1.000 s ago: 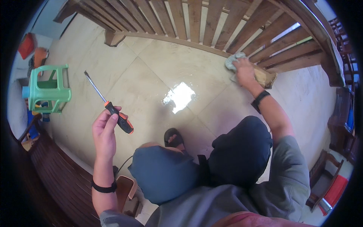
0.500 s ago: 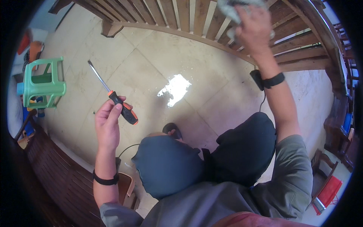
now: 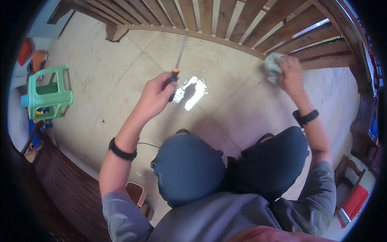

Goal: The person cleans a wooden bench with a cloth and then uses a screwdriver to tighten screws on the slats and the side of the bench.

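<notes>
My left hand is closed around the black and orange handle of a screwdriver. Its metal shaft points away from me and is smeared by motion. Below it shows the tiled floor with a bright patch of light. Off to the right, my right hand grips a crumpled pale cloth. The cloth is just at the near edge of the brown slatted wooden furniture; I cannot tell whether it touches the wood or the floor.
A green plastic stool stands at the left. Dark slatted wooden seating fills the lower left. At the lower right are a wooden chair and a red item. A thin cable shows by my left knee.
My left hand has moved right and away from me with the screwdriver, whose shaft now leans right. My right hand has come down toward me from the slats with the cloth.
</notes>
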A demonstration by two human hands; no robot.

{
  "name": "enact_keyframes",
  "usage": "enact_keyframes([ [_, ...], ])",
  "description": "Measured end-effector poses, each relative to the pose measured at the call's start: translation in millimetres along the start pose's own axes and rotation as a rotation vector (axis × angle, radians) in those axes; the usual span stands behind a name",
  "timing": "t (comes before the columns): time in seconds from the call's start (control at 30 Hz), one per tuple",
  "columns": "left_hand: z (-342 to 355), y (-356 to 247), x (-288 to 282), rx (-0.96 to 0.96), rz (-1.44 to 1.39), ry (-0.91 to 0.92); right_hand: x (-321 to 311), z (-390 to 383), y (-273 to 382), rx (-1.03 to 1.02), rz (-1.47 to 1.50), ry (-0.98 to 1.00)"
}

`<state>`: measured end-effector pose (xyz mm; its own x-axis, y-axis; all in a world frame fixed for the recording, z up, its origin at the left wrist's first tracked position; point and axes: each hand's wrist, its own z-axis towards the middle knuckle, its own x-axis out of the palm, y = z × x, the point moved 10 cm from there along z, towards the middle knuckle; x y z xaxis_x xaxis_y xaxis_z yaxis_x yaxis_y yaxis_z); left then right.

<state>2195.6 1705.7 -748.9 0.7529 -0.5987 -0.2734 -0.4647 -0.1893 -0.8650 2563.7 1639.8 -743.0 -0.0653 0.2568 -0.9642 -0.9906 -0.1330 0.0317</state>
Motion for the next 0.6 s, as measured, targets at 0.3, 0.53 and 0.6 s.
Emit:
enact_keyframes([
  [0.3, 109.9, -31.0, 111.0, 0.047, -0.106, 0.218, 31.4, -54.2, -67.3, -0.008, -0.091, 0.129],
  [0.53, 127.9, -35.7, 128.1, -0.002, -0.159, 0.25, 131.0, -75.2, -65.3, 0.114, -0.034, 0.301],
  [0.6, 127.5, -51.1, 120.5, 0.109, -0.19, 0.225, 132.9, -75.1, -72.0, 0.141, 0.0, 0.295],
])
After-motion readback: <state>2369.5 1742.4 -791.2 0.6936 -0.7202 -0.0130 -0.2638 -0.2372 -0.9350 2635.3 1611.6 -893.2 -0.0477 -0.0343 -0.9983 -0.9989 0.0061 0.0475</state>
